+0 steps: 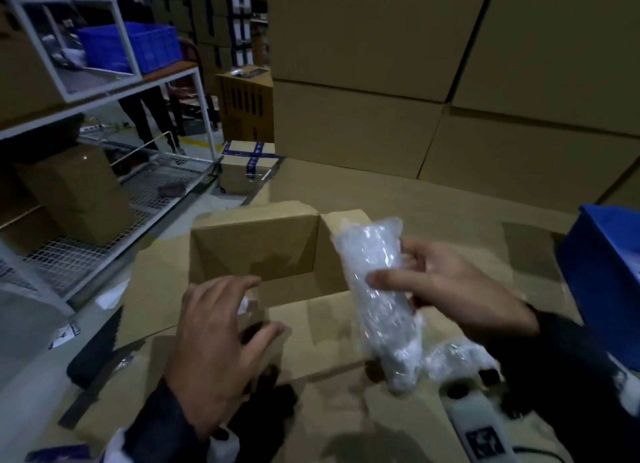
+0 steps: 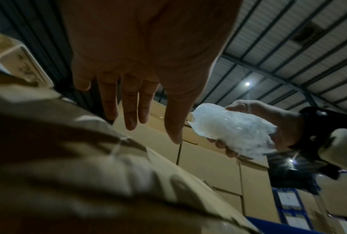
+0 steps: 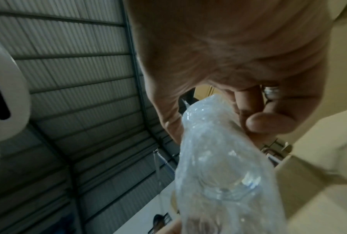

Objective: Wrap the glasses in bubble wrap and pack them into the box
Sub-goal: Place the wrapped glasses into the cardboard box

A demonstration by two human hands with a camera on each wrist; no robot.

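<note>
Your right hand (image 1: 446, 286) pinches the bubble-wrapped glass (image 1: 377, 296) between thumb and fingers, just right of the open box (image 1: 256, 248) and above its flap. Your left hand (image 1: 214, 345) hovers spread at the box's near edge, holding nothing. The wrap's lower end looks loose, though blur makes that hard to judge; if so, the glass may slide out as you tilt it. Clipping the flap could also jar it free.
</note>
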